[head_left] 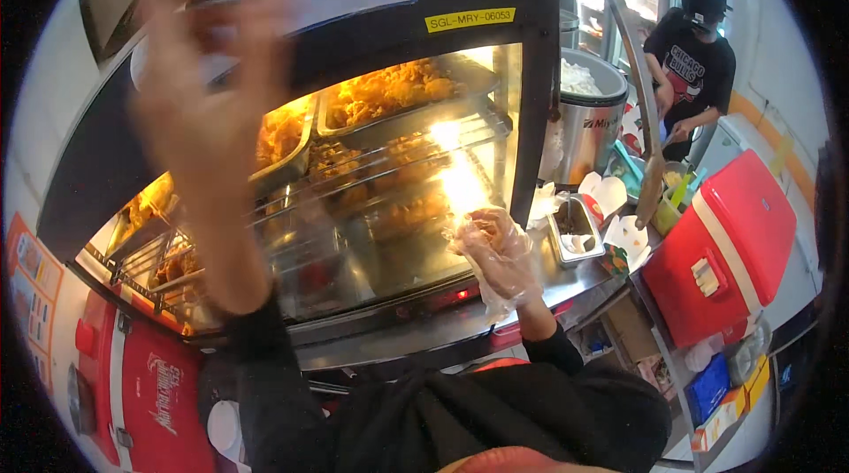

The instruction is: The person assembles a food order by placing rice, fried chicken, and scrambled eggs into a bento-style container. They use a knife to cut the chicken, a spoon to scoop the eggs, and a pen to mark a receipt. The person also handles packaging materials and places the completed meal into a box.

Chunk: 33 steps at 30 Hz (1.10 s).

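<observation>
My left hand (pixel 199 57), bare and smeared by motion, is raised in front of the upper left of a heated glass display cabinet (pixel 482 35). How its fingers are held does not show clearly. In a clear plastic glove, my right hand (pixel 500 252) is before the cabinet's lower right corner. Its fingers are curled in, and what they hold, if anything, is hidden. Behind the glass, fried chicken (pixel 389 88) fills metal trays on the upper rack. More pieces lie on the wire shelves below, under a bright lamp.
A steel rice cooker (pixel 588 124) holds white rice. Near it are a small metal pan (pixel 575 234) and open paper food boxes (pixel 626 239). Red cooler boxes stand right (pixel 721 252) and lower left (pixel 159 393). At the upper right, a person in black (pixel 694 66) works.
</observation>
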Tool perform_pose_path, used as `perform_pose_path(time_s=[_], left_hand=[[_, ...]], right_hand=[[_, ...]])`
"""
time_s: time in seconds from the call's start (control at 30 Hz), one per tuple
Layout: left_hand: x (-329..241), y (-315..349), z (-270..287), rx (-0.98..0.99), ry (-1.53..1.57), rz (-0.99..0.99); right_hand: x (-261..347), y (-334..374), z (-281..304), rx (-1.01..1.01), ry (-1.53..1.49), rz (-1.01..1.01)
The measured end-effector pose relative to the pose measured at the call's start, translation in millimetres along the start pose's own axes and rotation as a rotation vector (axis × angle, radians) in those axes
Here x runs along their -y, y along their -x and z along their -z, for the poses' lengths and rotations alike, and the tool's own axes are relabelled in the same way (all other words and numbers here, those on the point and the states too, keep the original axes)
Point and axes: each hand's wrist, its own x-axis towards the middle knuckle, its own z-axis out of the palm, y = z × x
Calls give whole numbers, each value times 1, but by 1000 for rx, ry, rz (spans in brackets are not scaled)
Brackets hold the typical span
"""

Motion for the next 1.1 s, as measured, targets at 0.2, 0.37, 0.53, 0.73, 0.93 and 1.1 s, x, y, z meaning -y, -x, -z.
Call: perform_pose_path(time_s=[0.2, 0.37, 0.53, 0.73, 0.93, 1.1], left_hand=[[-42, -5, -78, 84, 345, 351], [-46, -7, -89, 107, 345, 465], [-42, -6, -92, 0, 221, 477], [-20, 60, -102, -288, -121, 5], [-13, 214, -108, 337, -686, 57], [10, 219, -67, 361, -717, 11]], right_hand=[[6, 14, 18, -23, 49, 57], [8, 24, 40, -79, 5, 10], [-4, 26, 47, -41, -65, 19], [-7, 23, 47, -54, -89, 25], [-32, 29, 50, -200, 124, 50], [-38, 31, 24, -371, 68, 62]])
